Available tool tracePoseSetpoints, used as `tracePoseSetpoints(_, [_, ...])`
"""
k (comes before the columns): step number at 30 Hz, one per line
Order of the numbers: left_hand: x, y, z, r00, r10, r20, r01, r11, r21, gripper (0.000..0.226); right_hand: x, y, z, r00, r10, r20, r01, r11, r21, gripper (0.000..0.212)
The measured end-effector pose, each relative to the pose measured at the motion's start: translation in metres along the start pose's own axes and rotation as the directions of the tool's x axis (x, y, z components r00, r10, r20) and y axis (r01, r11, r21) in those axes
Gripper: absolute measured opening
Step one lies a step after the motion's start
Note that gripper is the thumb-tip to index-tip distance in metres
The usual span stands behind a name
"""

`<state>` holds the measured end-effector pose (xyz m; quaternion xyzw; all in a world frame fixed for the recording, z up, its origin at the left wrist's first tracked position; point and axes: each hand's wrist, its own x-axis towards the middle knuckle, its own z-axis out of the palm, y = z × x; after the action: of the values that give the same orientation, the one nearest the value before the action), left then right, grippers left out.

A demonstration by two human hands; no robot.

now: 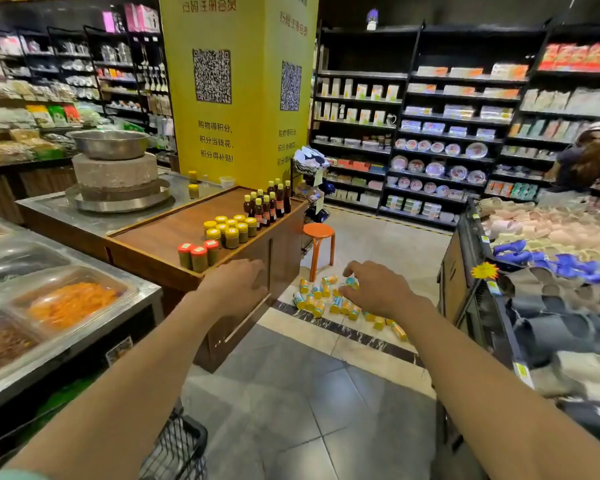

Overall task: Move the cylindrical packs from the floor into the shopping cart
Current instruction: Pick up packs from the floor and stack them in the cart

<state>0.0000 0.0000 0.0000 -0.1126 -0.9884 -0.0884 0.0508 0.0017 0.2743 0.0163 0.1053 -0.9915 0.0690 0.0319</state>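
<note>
Several small cylindrical packs (317,299), yellow and teal, lie scattered on the tiled floor ahead, beside an orange stool. My right hand (374,289) is stretched out in front of them with fingers spread and holds nothing; it hides part of the pile. My left hand (238,284) reaches forward over the corner of a wooden counter, fingers loosely apart and empty. The black wire shopping cart (177,448) shows only as a corner at the bottom edge, under my left forearm.
A wooden counter (167,237) with jars and sauce bottles stands left. An orange stool (319,247) is just behind the packs. A display bin of goods (534,271) lines the right side. A yellow pillar and black shelves stand behind; a person (584,161) is at the far right.
</note>
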Motion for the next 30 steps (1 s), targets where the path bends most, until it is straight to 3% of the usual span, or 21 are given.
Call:
tracePoseSetpoints(12, [0.064, 0.050, 0.109, 0.965, 0.107, 0.239, -0.099, 0.994, -0.044, 0.049, -0.005, 0.103, 0.080, 0.963, 0.209, 0.168, -0.222, 0.973, 0.060, 0.046])
tracePoseSetpoints(23, [0.237, 0.155, 0.170, 0.888, 0.317, 0.334, -0.330, 0.944, -0.017, 0.043, 0.065, 0.265, 0.092, 0.890, 0.393, 0.230, -0.421, 0.903, 0.085, 0.053])
tracePoseSetpoints(30, [0.346, 0.199, 0.189, 0.881, 0.343, 0.324, -0.346, 0.937, -0.052, 0.049, 0.134, 0.335, 0.098, 0.871, 0.424, 0.249, -0.461, 0.880, 0.114, 0.055])
